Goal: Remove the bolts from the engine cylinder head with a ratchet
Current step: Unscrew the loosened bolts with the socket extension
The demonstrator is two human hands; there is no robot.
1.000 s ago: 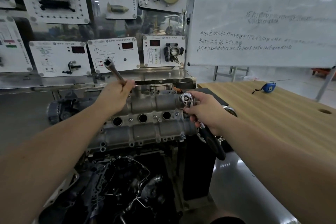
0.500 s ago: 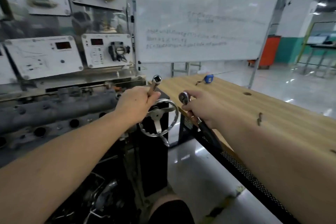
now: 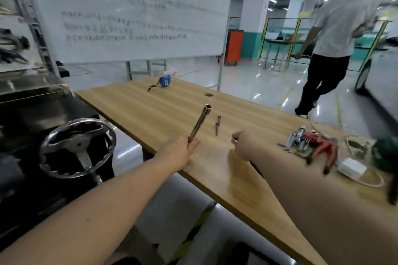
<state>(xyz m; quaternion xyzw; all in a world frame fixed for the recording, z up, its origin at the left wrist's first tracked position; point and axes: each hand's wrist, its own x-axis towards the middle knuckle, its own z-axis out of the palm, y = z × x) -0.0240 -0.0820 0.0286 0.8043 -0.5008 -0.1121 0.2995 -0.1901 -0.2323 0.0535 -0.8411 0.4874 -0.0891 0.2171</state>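
This is looking like a big car-repair teaching shop. A wide whiteboard (image 3: 129, 13) with writing is standing behind a long wooden counter (image 3: 172, 112). Tools are lying on the counter: a blue tape measure (image 3: 165, 81), two bolts (image 3: 217, 125) and a heap of metal bits with red handles (image 3: 312, 146). A shiny metal handwheel (image 3: 77, 147) is sitting on a black stand at the left. The floor (image 3: 247, 79) is shining under ceiling lights, and a person (image 3: 336, 34) is walking past yellow rails.

Two bolts (image 3: 217, 125) lie on wooden table (image 3: 237, 178).
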